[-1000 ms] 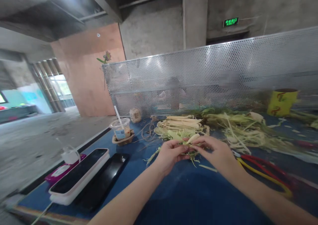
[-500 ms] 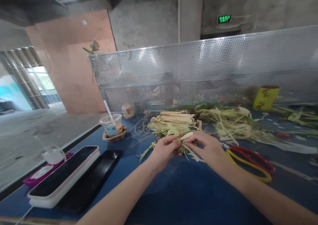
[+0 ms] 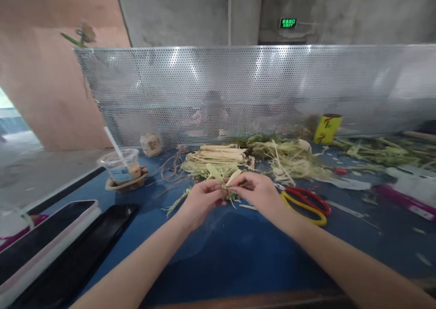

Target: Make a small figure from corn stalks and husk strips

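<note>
Table (image 3: 238,254) surface: blue covering, matt and smooth.
Screen (image 3: 272,86) along the far edge: perforated sheet metal, bright, with a semi-gloss finish.
Scissors (image 3: 306,202) right of centre: glossy plastic handles, red and yellow.
Cup (image 3: 121,163) near the left edge: clear, glossy plastic, with a plastic straw.
Phone (image 3: 44,231) at the near left corner: glossy black glass in a smooth white case.
Husk pile (image 3: 289,156) toward the far edge: fibrous, matt, rough.
Baby corn cob (image 3: 233,178): pale, smooth skin.
</note>
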A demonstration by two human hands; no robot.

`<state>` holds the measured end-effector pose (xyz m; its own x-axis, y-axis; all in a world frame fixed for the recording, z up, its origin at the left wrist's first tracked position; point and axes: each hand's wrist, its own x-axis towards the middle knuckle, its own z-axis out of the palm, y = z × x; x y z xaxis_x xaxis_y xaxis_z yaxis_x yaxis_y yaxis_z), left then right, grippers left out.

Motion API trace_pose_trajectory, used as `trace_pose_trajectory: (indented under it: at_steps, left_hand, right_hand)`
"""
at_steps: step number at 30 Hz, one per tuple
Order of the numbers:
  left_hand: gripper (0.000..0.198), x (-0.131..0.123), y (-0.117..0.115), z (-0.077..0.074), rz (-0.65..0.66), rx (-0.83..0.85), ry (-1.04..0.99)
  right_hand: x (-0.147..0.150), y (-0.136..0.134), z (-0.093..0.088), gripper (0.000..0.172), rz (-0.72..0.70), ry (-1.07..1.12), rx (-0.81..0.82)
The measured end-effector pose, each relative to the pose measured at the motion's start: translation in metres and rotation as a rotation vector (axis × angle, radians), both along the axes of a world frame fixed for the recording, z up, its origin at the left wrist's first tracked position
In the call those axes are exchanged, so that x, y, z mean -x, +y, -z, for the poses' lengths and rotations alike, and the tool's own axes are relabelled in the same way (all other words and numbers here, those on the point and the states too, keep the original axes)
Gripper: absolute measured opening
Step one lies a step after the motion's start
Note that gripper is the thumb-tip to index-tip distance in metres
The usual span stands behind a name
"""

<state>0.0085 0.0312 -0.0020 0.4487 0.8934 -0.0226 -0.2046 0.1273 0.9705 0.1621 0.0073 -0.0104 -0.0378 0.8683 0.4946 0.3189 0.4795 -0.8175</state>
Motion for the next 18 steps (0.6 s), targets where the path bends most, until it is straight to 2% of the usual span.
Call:
trace_pose_trajectory:
  at_steps: [5,9,14,18]
  left_hand:
    - [0.022,0.0033,0.0025,-0.0004,0.013,-0.108,0.092]
    - [0.023,0.0042,0.0022,0.0000,0.020,-0.039,0.088]
    - [0.020,0.0058,0.0020,-0.0027,0.060,0.087,0.009]
    - [0.009,0.0073,0.0010,-0.0052,0.059,0.222,-0.017]
  right_hand:
    - [-0.0020,0.0007,-0.0069,0.004,-0.010,0.017,0.090]
    - [-0.0022,0.0004,-0.0082,0.005,-0.082,0.041,0.114]
    - [-0.0027,0.0069,-0.0020,0.015,-0.175,0.103,0.163]
    - [-0.0056,0.0094,0.0002,0.015,-0.151,0.093,0.077]
